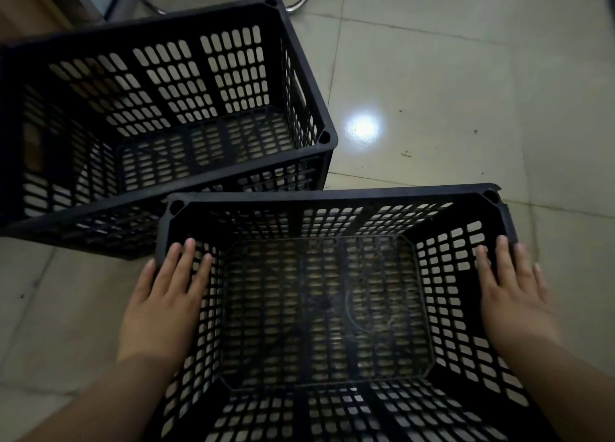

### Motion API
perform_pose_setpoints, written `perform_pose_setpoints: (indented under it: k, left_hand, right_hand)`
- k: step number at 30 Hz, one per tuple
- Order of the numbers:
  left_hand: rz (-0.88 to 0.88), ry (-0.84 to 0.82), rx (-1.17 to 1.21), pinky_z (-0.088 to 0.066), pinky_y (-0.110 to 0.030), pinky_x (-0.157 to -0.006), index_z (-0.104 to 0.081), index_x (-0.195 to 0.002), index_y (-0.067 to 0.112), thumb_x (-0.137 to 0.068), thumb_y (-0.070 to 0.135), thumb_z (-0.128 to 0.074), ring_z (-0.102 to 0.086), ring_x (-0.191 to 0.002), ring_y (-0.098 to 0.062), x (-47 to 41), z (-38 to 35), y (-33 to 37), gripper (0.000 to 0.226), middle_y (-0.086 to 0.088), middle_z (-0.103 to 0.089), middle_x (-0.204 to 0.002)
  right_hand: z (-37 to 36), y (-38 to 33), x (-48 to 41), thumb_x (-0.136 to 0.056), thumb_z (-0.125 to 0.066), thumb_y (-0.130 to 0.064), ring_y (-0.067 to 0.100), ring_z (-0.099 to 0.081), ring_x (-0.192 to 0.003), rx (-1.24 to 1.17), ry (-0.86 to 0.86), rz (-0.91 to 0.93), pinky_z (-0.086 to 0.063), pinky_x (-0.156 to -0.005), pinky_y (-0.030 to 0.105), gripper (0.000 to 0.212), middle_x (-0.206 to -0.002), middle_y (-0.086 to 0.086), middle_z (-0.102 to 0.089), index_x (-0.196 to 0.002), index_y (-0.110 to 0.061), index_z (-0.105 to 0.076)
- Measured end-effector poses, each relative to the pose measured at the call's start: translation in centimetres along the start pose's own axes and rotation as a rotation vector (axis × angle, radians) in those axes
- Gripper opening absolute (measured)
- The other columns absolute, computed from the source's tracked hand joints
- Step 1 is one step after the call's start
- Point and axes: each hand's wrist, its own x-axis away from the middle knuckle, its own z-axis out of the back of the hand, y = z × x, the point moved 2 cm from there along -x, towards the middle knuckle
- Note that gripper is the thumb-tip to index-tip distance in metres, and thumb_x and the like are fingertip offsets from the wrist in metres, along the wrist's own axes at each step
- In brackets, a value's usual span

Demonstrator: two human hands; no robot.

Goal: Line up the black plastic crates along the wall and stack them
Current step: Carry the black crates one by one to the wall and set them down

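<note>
Seemingly flat hands [166,295], pressing crate [329,199] rims

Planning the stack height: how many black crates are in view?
2. The near crate sits on the floor between the left hand and right hand, which lie flat along its side rims. The far crate stands behind it, upper left. More may lie outside the frame.

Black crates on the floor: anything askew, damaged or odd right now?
The far black perforated plastic crate sits skewed, not square with the near black plastic crate, whose rim corner overlaps it in view. The near crate's far-right rim corner looks chipped. Left hand and right hand lie flat on its side walls.
</note>
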Motion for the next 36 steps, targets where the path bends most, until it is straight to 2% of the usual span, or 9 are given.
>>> perform_pose_setpoints:
  k: [8, 11, 13, 15, 20, 26, 29, 33, 36]
  left_hand:
    - [0.039, 0.03, 0.074, 0.008, -0.031, -0.116, -0.055, -0.125, 0.002, -0.068, 0.001, -0.043, 0.01, -0.145, -0.014, 4.9, 2.7, -3.1, 0.058, -0.019, -0.045, -0.139]
    - [0.089, 0.038, 0.04, 0.007, -0.031, -0.115, -0.054, -0.125, 0.002, -0.061, -0.004, -0.054, 0.009, -0.145, -0.015, 8.5, 4.5, -5.5, 0.065, -0.019, -0.045, -0.138]
    - [0.135, 0.054, 0.02, 0.007, -0.031, -0.115, -0.051, -0.127, 0.003, -0.066, 0.004, -0.036, 0.008, -0.145, -0.016, 11.4, 5.9, -7.2, 0.062, -0.019, -0.046, -0.138]
    - [0.192, 0.067, -0.007, 0.007, -0.031, -0.116, -0.052, -0.127, 0.004, -0.068, 0.011, -0.03, 0.009, -0.145, -0.016, 14.8, 7.5, -8.6, 0.063, -0.019, -0.047, -0.137]
    - [0.359, 0.074, -0.055, 0.008, -0.031, -0.115, -0.057, -0.123, 0.002, -0.066, 0.006, -0.047, 0.009, -0.145, -0.015, 25.2, 11.1, -10.6, 0.057, -0.019, -0.051, -0.134]
    - [0.573, -0.01, -0.044, 0.007, -0.032, -0.115, -0.059, -0.119, -0.001, -0.029, -0.008, -0.078, 0.0, -0.144, -0.02, 40.8, 14.5, -10.8, 0.093, -0.02, -0.054, -0.13]
    - [0.708, -0.023, -0.029, 0.006, -0.032, -0.115, -0.057, -0.121, -0.002, -0.037, -0.007, -0.075, 0.009, -0.145, -0.016, 49.5, 14.9, -10.3, 0.086, -0.021, -0.052, -0.132]
    - [0.841, -0.092, 0.017, 0.005, -0.034, -0.116, -0.057, -0.122, -0.001, -0.041, -0.008, -0.074, 0.006, -0.145, -0.016, 61.5, 14.9, -8.4, 0.083, -0.021, -0.055, -0.13]
    - [0.963, -0.05, -0.042, 0.005, -0.033, -0.116, -0.053, -0.125, 0.002, -0.049, 0.0, -0.073, 0.004, -0.145, -0.015, 70.1, 15.8, -7.3, 0.079, -0.02, -0.058, -0.127]
  right_hand:
    - [2.7, -1.9, 2.5, -0.084, -0.021, -0.004, 0.018, 0.06, -0.108, -0.039, 0.134, 0.078, 0.043, -0.087, 0.031, 0.075, -0.136, 0.006, 0.047, -0.134, -0.024, 0.031]
    - [4.8, -3.9, 3.8, -0.076, -0.037, 0.002, 0.015, 0.042, -0.128, -0.048, 0.254, 0.183, 0.034, -0.101, 0.032, 0.083, -0.149, 0.004, 0.027, -0.144, -0.023, 0.004]
    - [6.0, -5.4, 4.8, -0.065, -0.043, 0.008, 0.017, 0.023, -0.139, -0.061, 0.311, 0.265, 0.02, -0.11, 0.034, 0.085, -0.155, 0.005, 0.01, -0.143, -0.015, -0.021]
    - [7.1, -7.1, 5.9, -0.066, -0.042, 0.006, 0.017, 0.029, -0.137, 0.008, 0.389, 0.33, 0.022, -0.109, 0.034, 0.084, -0.153, 0.006, 0.018, -0.144, -0.014, -0.018]
    - [9.8, -11.2, 9.9, -0.057, -0.049, 0.008, 0.017, 0.009, -0.144, -0.096, 0.613, 0.575, 0.005, -0.114, 0.033, 0.076, -0.157, 0.002, 0.01, -0.132, -0.005, -0.042]
    - [13.4, -18.2, 17.2, -0.07, -0.025, -0.005, 0.018, 0.008, -0.144, -0.087, 0.724, 0.879, 0.003, -0.114, 0.034, 0.065, -0.157, 0.002, 0.011, -0.135, -0.008, -0.03]
    - [14.5, -22.3, 22.3, -0.071, -0.035, -0.007, 0.018, 0.007, -0.144, -0.06, 0.776, 1.046, 0.005, -0.115, 0.035, 0.064, -0.157, 0.004, 0.006, -0.134, -0.005, -0.035]
    - [14.6, -27.6, 30.3, -0.046, -0.073, -0.007, 0.015, 0.008, -0.144, 0.017, 0.71, 1.191, 0.007, -0.115, 0.033, 0.075, -0.146, 0.015, -0.033, -0.12, -0.003, -0.059]
    - [13.5, -31.2, 37.2, -0.062, -0.066, -0.027, 0.015, 0.006, -0.144, 0.041, 0.673, 1.323, 0.007, -0.116, 0.032, 0.067, -0.155, 0.006, -0.013, -0.125, -0.007, -0.055]
